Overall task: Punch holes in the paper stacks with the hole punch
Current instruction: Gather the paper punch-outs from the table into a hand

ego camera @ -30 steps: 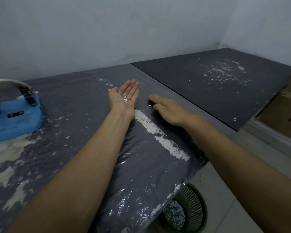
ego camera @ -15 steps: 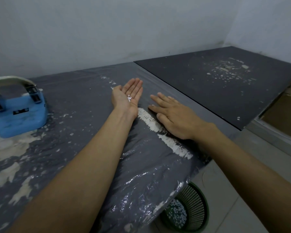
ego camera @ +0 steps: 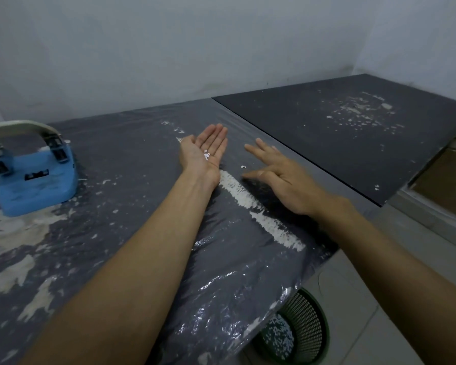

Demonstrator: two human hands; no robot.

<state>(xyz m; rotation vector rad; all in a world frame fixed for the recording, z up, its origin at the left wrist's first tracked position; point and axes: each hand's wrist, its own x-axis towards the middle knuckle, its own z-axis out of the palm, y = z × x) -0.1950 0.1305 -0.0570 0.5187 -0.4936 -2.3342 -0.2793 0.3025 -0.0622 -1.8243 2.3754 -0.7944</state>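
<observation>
Right hand (ego camera: 282,177) now raised; hole punch (ego camera: 34,177) far left.

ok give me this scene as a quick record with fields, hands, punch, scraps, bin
left hand: palm up on the table, open, a few white paper bits in the palm
right hand: palm down, fingers spread, beside the line of chads
hole punch: blue, far left on the table, untouched
line of chads: white strip between the hands, running toward the table edge
table: dark, covered in clear plastic film
basket: green, on the floor below the table edge, chads inside
paper stacks: none in view
</observation>
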